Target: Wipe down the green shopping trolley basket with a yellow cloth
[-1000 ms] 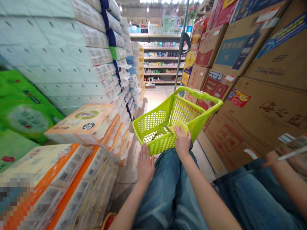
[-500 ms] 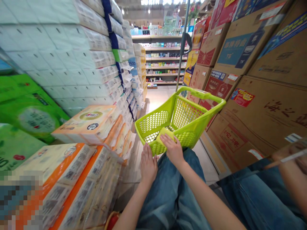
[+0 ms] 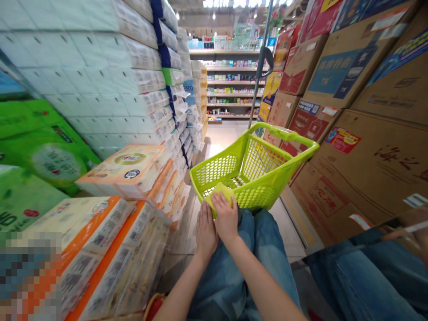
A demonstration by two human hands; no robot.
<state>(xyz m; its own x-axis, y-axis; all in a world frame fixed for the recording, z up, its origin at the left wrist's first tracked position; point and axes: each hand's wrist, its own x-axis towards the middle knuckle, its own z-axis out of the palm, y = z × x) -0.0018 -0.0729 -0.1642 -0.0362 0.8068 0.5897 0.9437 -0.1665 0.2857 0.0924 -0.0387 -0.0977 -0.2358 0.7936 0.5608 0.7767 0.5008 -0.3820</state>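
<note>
In the head view a lime-green shopping basket (image 3: 261, 197) with lattice sides stands tilted before my knees, its long handle raised on the far right. My right hand (image 3: 227, 218) presses a yellow cloth (image 3: 223, 191) over the near rim, close to the left corner. Part of the cloth is hidden under the fingers. Just left of it, my left hand (image 3: 206, 232) lies against the outside of that corner, its fingers straight and holding nothing. The two hands touch or nearly touch.
Stacked tissue packs (image 3: 130, 171) line the left side, near my left arm. Cardboard cartons (image 3: 377, 165) rise on the right. A grey pole (image 3: 261, 67) stands behind the basket. Another person's jeans (image 3: 371, 272) show at the lower right. Stocked shelves (image 3: 230, 82) close the aisle.
My right hand has slid left along the near rim with the yellow cloth, coming close beside my left hand. The left hand stays at the corner. The view has shifted slightly.
</note>
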